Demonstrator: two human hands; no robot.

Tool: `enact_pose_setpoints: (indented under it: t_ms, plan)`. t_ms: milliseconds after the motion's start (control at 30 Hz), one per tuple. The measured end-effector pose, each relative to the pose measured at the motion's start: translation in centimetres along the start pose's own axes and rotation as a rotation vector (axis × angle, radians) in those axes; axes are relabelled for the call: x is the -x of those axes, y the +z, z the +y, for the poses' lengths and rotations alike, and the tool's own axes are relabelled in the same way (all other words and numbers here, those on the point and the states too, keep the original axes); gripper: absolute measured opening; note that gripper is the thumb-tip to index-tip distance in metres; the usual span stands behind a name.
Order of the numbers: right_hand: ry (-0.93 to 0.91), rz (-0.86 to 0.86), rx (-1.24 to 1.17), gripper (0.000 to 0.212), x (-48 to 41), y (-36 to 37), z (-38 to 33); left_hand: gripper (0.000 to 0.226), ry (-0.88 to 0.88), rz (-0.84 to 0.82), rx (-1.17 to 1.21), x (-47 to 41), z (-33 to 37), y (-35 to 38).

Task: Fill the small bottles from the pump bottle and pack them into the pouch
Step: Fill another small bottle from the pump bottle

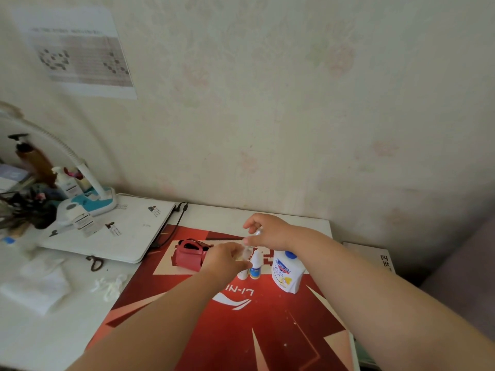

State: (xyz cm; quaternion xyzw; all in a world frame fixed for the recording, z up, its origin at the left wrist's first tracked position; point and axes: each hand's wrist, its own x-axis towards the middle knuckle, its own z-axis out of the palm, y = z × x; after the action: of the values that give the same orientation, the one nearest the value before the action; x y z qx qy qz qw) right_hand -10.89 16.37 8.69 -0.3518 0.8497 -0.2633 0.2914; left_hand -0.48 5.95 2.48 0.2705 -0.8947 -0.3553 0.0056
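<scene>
A red mat (241, 330) covered the near table, with a white laptop (120, 231), lamp (91, 199) and brown hair tie (95, 263) to its left and a book (375, 257) far right.

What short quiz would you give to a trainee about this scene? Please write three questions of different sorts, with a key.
1. True or false: the pump bottle lies on its side.
2. Where does the red pouch lie? A. on the red mat; B. on the white laptop; C. on top of the pump bottle.
3. Fill in: the left hand holds a ____.

Key
1. False: it stands upright.
2. A
3. small clear bottle
</scene>
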Motion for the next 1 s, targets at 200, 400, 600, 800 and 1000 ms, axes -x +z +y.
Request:
enact_pose_setpoints:
  t_ms: [200,400,600,800,1000]
  plan:
    - [0.018,0.0,0.001,0.038,-0.22,0.34,0.23,0.042,0.001,-0.011,0.018,-0.08,-0.07,0.01]
    - [0.04,0.022,0.043,0.038,-0.3,0.12,0.06,0.037,-0.005,-0.011,0.011,-0.14,-0.25,-0.07]
    - [-0.003,0.009,0.01,0.042,-0.5,0.25,-0.02,0.037,-0.004,-0.019,0.032,-0.17,-0.56,-0.21]
    - [-0.003,0.005,0.006,0.046,-0.44,0.39,-0.13,0.036,-0.008,0.001,0.042,-0.19,-0.85,-0.4]
    - [-0.02,0.019,0.07,0.04,-0.42,0.64,-0.27,0.033,-0.003,-0.005,0.006,-0.1,-0.84,-0.37]
